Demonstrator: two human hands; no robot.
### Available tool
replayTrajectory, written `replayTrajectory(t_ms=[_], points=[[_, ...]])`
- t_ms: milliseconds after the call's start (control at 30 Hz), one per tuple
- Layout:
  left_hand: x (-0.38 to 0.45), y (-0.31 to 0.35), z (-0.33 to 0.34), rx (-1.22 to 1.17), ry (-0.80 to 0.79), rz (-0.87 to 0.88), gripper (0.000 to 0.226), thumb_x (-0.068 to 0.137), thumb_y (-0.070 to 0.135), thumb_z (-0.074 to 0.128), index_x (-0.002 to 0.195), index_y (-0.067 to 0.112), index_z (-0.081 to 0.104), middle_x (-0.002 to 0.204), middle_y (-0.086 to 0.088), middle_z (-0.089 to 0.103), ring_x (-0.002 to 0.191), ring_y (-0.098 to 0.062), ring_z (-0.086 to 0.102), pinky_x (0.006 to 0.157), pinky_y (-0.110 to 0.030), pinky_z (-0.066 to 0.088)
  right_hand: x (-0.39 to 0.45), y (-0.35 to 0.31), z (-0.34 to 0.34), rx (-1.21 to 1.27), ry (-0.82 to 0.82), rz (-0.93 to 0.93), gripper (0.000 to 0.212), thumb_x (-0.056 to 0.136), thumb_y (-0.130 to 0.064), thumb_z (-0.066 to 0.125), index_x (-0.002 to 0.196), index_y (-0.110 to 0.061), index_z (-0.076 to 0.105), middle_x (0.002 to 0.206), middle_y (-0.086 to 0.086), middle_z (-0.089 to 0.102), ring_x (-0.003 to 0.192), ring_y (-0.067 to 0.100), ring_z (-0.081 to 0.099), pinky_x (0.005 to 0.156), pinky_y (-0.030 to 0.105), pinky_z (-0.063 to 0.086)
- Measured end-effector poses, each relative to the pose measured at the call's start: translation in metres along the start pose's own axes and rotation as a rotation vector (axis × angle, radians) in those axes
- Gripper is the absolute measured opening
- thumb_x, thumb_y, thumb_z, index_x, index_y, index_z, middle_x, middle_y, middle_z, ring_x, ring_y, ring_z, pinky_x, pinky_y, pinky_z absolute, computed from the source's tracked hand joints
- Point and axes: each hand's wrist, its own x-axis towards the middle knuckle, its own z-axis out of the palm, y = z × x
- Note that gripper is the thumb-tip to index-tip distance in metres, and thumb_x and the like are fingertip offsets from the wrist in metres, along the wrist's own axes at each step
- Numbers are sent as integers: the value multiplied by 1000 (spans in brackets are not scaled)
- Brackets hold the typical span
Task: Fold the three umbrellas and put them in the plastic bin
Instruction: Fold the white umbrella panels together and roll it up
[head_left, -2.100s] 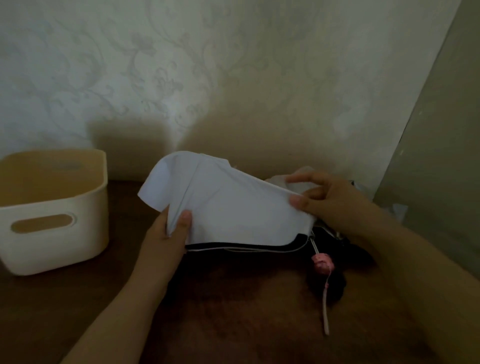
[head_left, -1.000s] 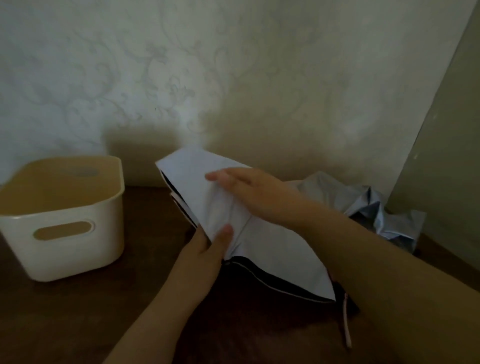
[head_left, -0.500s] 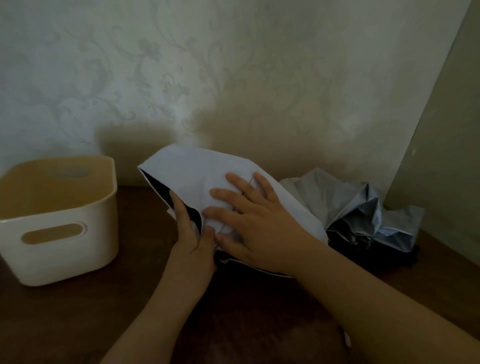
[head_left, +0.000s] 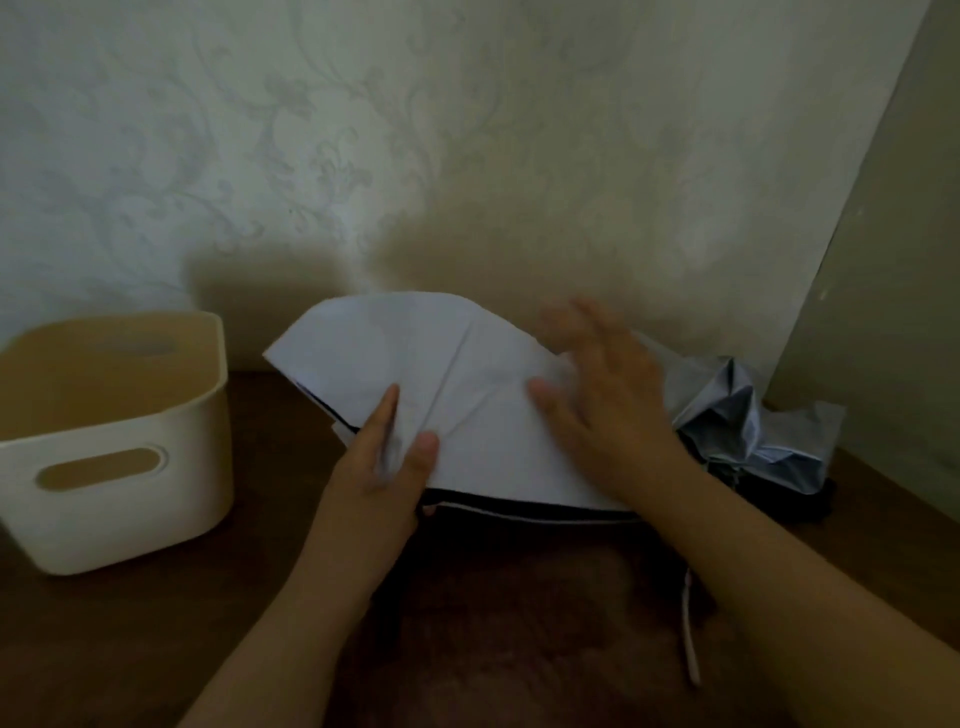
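A white umbrella canopy (head_left: 467, 400) is pinched on the desk (head_left: 156, 623) by the left hand (head_left: 387, 467); the right hand (head_left: 602, 395) is laid flat, fingers spread. A cream plastic bin (head_left: 119, 441) is seen left, a crumpled silver umbrella (head_left: 753, 431) right.

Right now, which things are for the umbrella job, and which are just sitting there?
For the job:
white umbrella, held by left hand, smoothed by right hand
crumpled silver umbrella
cream plastic bin

Just there:
wooden table
patterned wall
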Motion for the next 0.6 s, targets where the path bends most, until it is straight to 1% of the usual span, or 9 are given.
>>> replayTrajectory(t_ms=[67, 133, 200, 300, 367, 400, 467, 533, 600], points=[[2, -1, -4, -99, 32, -35, 61, 81, 46, 54, 138, 46, 33, 140, 8, 40, 113, -16, 54, 75, -31, 58, -1, 17, -16, 214, -111, 295, 61, 89, -58, 48, 142, -35, 28, 142, -1, 38, 126, 20, 41, 101, 37, 34], [4, -2, -7, -126, 44, -32, 55, 86, 40, 54, 137, 46, 35, 133, 7, 47, 101, -14, 59, 62, -26, 57, -6, 28, -28, 520, -278, 513, 53, 84, -53, 57, 130, -29, 46, 126, -2, 55, 111, 19, 55, 91, 34, 46], [5, -4, -9, -129, 52, -26, 55, 87, 41, 54, 138, 48, 34, 128, 5, 50, 92, -15, 61, 56, -25, 53, -13, 33, -32, 797, -402, 599, 43, 79, -44, 64, 115, -21, 61, 114, 2, 66, 102, 21, 64, 89, 38, 53], [6, -7, -11, -136, 62, -9, 57, 86, 38, 56, 138, 49, 33, 132, 2, 48, 89, -16, 57, 47, -16, 48, -18, 33, -35, 1060, -416, 677, 38, 70, -31, 66, 104, -12, 66, 105, 7, 71, 97, 23, 68, 82, 35, 56], [7, -7, -14, -178, 78, 15, 55, 85, 34, 58, 132, 53, 36, 132, 6, 47, 94, -11, 56, 49, -14, 49, -18, 34, -39, 1028, -444, 669, 40, 69, -33, 66, 99, -7, 67, 100, 8, 72, 91, 22, 69, 74, 31, 57], [7, -7, -15, -194, 88, 30, 55, 83, 34, 60, 126, 57, 36, 131, 11, 46, 99, -9, 55, 54, -15, 52, -19, 35, -42, 974, -444, 634, 41, 67, -35, 66, 93, -3, 66, 96, 11, 72, 85, 22, 69, 71, 29, 56], [7, -8, -17, -194, 94, 64, 57, 75, 37, 62, 117, 64, 36, 130, 19, 45, 112, -10, 53, 74, -27, 56, -21, 39, -48, 915, -357, 555, 35, 64, -33, 69, 77, -1, 61, 81, 14, 69, 71, 21, 65, 63, 27, 53], [7, -10, -16, -194, 91, 85, 59, 71, 39, 63, 116, 67, 36, 135, 18, 44, 119, -12, 51, 87, -36, 52, -24, 38, -56, 984, -250, 499, 22, 65, -23, 67, 67, -4, 56, 65, 5, 67, 60, 14, 64, 54, 21, 52], [7, -12, -15, -203, 86, 102, 62, 71, 39, 62, 120, 65, 34, 138, 17, 43, 119, -11, 51, 87, -35, 52, -25, 33, -61, 1096, -207, 500, 12, 69, -11, 65, 73, -7, 55, 62, -1, 68, 60, 12, 66, 53, 20, 54]])
